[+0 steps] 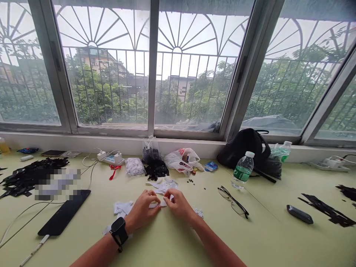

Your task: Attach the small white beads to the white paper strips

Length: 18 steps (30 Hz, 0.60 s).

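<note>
My left hand (144,208), with a black watch on its wrist, pinches a small white strip (154,204) near the middle of the table. Close beside it, my right hand (178,204) has its fingers closed on the strip's right part. Just beyond both hands lies a pile of white pieces (166,185). More white pieces (122,208) are spread to the left of my left hand and partly under the wrist. Small white bits (198,212) lie by my right wrist, which partly hides them.
Eyeglasses (233,202) and a water bottle (243,171) stand to the right. A black phone (65,212) with a cable lies left. Black strips (30,174), a black bag (240,150) and plastic bags (183,160) lie farther back, below the windows.
</note>
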Available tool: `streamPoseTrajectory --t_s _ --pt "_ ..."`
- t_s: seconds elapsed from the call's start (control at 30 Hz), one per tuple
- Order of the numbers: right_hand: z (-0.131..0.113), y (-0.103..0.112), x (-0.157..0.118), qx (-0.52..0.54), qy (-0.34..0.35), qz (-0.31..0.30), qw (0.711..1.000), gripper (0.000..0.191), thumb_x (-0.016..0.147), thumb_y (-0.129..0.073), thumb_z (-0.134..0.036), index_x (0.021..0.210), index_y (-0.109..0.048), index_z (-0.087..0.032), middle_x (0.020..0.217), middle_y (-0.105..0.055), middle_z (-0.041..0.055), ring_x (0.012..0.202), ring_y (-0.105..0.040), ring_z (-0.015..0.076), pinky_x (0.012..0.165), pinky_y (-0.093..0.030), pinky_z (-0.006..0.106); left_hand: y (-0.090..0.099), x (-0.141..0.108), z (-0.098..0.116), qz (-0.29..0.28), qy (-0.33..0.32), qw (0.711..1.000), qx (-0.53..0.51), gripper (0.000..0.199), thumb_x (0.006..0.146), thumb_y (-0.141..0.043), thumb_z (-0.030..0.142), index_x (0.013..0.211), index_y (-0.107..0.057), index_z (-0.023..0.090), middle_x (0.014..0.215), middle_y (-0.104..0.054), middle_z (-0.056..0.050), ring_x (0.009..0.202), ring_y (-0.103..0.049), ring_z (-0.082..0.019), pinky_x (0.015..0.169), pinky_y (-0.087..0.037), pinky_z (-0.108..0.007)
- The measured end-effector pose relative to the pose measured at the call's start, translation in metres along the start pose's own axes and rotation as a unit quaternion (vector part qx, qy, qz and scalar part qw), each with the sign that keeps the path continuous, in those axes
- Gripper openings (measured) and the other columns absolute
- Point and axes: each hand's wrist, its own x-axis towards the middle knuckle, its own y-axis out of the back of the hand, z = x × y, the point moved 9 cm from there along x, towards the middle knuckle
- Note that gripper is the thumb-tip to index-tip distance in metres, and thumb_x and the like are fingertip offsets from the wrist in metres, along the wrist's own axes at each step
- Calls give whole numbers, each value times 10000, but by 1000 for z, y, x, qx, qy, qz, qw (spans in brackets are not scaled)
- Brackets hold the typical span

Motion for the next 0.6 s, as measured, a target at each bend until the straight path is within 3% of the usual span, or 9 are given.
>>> streamPoseTrajectory --t_s 0.23,0.43,0.6 --pt "2 23 7 12 -1 -1 1000 164 903 -611 -290 838 -701 -170 807 -694 39 711 -591 164 598 -444 244 -1 0 -3 -3 11 1000 -4 57 873 -694 266 854 -730 226 954 -682 -83 1018 -575 -292 881 -439 -379" --pt "5 43 11 40 -15 15 999 272 918 -594 -378 855 -725 -147 792 -675 43 644 -547 144 536 -407 233 -4 0 -5 -20 -15 998 60 94 943 -596 209 875 -660 206 985 -677 -80 969 -589 -257 824 -436 -347" --pt "13 55 11 34 -31 -15 999 321 908 -612 -438 829 -713 -144 740 -642 24 559 -461 111 511 -356 229 -3 4 -9 -12 -28 995 100 127 967 -546 176 861 -615 193 931 -677 -73 881 -600 -236 785 -435 -338"
